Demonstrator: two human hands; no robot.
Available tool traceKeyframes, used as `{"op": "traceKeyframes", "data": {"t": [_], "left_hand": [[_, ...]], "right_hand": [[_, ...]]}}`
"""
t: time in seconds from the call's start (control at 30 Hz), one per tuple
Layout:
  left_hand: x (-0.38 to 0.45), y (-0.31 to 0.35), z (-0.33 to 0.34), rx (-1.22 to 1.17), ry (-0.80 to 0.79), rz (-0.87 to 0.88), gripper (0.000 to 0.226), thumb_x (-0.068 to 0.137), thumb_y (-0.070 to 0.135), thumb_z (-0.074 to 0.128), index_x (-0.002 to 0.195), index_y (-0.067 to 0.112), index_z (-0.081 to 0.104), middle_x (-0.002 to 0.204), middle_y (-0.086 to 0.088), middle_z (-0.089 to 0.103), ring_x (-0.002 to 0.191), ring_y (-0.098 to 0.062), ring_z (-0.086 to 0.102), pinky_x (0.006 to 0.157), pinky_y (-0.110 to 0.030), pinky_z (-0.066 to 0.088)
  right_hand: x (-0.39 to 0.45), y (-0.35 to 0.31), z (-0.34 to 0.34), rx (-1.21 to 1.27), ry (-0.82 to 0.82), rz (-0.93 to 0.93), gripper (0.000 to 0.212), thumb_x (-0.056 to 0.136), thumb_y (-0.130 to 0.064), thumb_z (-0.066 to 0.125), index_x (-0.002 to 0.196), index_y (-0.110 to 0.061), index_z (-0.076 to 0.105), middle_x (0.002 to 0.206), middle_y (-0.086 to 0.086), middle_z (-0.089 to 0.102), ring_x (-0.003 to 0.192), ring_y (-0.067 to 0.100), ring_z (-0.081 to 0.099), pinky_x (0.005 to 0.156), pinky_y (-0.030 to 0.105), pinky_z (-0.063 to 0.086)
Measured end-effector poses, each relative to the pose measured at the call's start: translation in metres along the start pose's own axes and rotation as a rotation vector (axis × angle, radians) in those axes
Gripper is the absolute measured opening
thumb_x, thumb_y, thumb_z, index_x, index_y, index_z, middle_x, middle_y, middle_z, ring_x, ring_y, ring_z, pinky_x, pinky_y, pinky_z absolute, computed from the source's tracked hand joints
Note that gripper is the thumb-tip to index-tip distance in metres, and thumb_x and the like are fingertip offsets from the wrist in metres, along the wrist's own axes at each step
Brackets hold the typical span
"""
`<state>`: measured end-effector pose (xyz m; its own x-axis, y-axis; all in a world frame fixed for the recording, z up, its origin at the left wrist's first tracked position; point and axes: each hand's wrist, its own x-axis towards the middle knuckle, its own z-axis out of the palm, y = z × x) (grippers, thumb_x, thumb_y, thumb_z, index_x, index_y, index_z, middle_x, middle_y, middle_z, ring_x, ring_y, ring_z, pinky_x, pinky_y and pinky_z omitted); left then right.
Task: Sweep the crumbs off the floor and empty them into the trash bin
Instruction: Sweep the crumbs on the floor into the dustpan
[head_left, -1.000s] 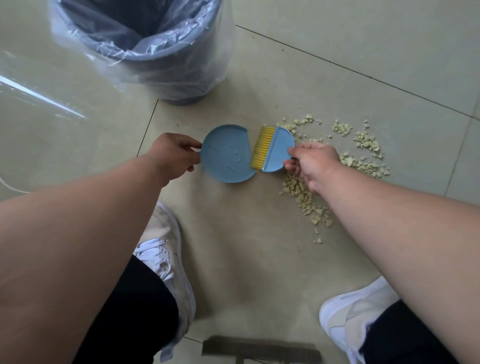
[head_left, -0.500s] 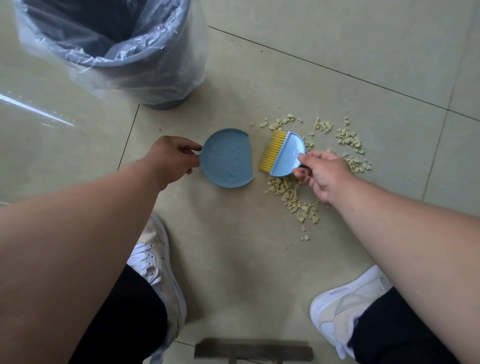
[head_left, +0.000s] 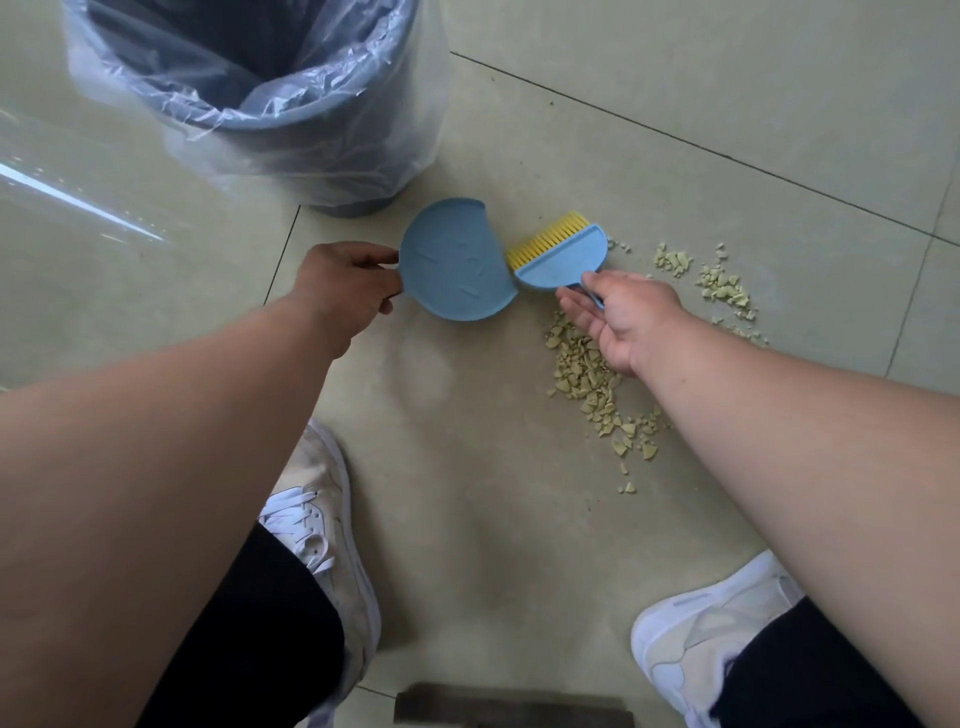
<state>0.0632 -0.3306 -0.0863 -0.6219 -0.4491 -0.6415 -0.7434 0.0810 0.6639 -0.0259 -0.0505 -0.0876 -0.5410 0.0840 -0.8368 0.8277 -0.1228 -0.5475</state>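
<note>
My left hand (head_left: 347, 283) grips the handle of a small blue dustpan (head_left: 456, 260), which lies flat on the tiled floor. My right hand (head_left: 615, 317) holds a small blue brush (head_left: 563, 258) by its handle, with the yellow bristles pointing up and away, just right of the pan. Pale green crumbs (head_left: 589, 376) lie scattered on the floor under and right of my right hand, with more crumbs further right (head_left: 724, 288). The grey trash bin (head_left: 291, 104) with a clear plastic liner stands behind the dustpan.
My two white shoes, the left one (head_left: 322, 525) and the right one (head_left: 711, 634), stand on the beige tiles (head_left: 701, 93) near the bottom. A dark flat object (head_left: 509, 706) lies at the bottom edge. A clear plastic sheet (head_left: 78, 208) covers the floor at left.
The brush has turned so its bristles point away from the pan instead of toward it, and it sits closer to the pan. The view shifted, so the bin appears nearer the centre.
</note>
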Motion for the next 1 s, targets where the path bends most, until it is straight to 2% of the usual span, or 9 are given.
{"op": "traceKeyframes", "data": {"t": [0.17, 0.33, 0.5, 0.67, 0.77, 0.87, 1.0], "left_hand": [[0.008, 0.007, 0.011, 0.019, 0.001, 0.014, 0.036, 0.086, 0.022, 0.086, 0.121, 0.022, 0.08, 0.078, 0.0, 0.073, 0.057, -0.009, 0.063, 0.049, -0.018, 0.045], [0.006, 0.001, 0.013, 0.059, 0.01, 0.011, 0.035, 0.09, 0.02, 0.084, 0.124, 0.019, 0.079, 0.078, -0.002, 0.072, 0.049, -0.003, 0.061, 0.042, -0.013, 0.043], [-0.004, -0.002, 0.012, 0.058, 0.017, -0.01, 0.038, 0.09, 0.02, 0.084, 0.127, 0.017, 0.076, 0.081, 0.001, 0.072, 0.063, -0.012, 0.065, 0.044, -0.015, 0.046], [-0.014, -0.001, 0.014, 0.068, 0.003, -0.016, 0.039, 0.092, 0.02, 0.083, 0.13, 0.016, 0.075, 0.081, 0.002, 0.071, 0.062, -0.011, 0.066, 0.039, -0.012, 0.043], [-0.022, -0.004, 0.017, 0.068, 0.0, -0.028, 0.04, 0.092, 0.017, 0.082, 0.132, 0.013, 0.074, 0.081, 0.001, 0.07, 0.061, -0.011, 0.065, 0.038, -0.011, 0.042], [-0.027, -0.005, 0.021, 0.061, -0.011, -0.036, 0.039, 0.093, 0.016, 0.081, 0.131, 0.013, 0.074, 0.079, -0.001, 0.069, 0.06, -0.011, 0.063, 0.038, -0.011, 0.042], [-0.023, 0.001, 0.025, 0.028, -0.021, -0.022, 0.039, 0.091, 0.018, 0.082, 0.13, 0.016, 0.075, 0.085, -0.001, 0.073, 0.064, -0.012, 0.066, 0.048, -0.018, 0.047]], "right_hand": [[0.005, 0.002, 0.004, -0.185, 0.054, -0.033, 0.01, 0.101, -0.007, 0.062, 0.109, -0.001, 0.06, 0.099, 0.023, 0.076, 0.077, 0.028, 0.08, 0.07, 0.035, 0.064], [0.003, 0.006, -0.01, -0.37, 0.105, -0.062, 0.009, 0.101, -0.017, 0.065, 0.099, -0.008, 0.064, 0.087, 0.016, 0.078, 0.076, 0.029, 0.08, 0.087, 0.049, 0.063], [-0.01, 0.009, -0.032, -0.394, 0.132, -0.046, 0.009, 0.101, -0.016, 0.064, 0.097, -0.008, 0.064, 0.091, 0.017, 0.078, 0.077, 0.026, 0.08, 0.083, 0.044, 0.065], [-0.025, 0.019, -0.057, -0.385, 0.158, -0.01, 0.009, 0.102, -0.013, 0.062, 0.095, -0.007, 0.064, 0.09, 0.019, 0.077, 0.08, 0.029, 0.08, 0.086, 0.046, 0.064], [-0.031, 0.022, -0.069, -0.333, 0.171, 0.005, 0.006, 0.102, -0.012, 0.063, 0.099, -0.006, 0.064, 0.092, 0.019, 0.077, 0.078, 0.026, 0.079, 0.082, 0.041, 0.065], [-0.031, 0.02, -0.075, -0.223, 0.15, -0.004, 0.006, 0.101, -0.011, 0.064, 0.104, -0.006, 0.065, 0.096, 0.021, 0.077, 0.073, 0.023, 0.076, 0.068, 0.033, 0.063], [-0.024, 0.007, -0.074, -0.162, 0.132, -0.028, 0.008, 0.102, -0.012, 0.061, 0.104, -0.005, 0.063, 0.097, 0.02, 0.075, 0.071, 0.02, 0.074, 0.061, 0.028, 0.059]]}}
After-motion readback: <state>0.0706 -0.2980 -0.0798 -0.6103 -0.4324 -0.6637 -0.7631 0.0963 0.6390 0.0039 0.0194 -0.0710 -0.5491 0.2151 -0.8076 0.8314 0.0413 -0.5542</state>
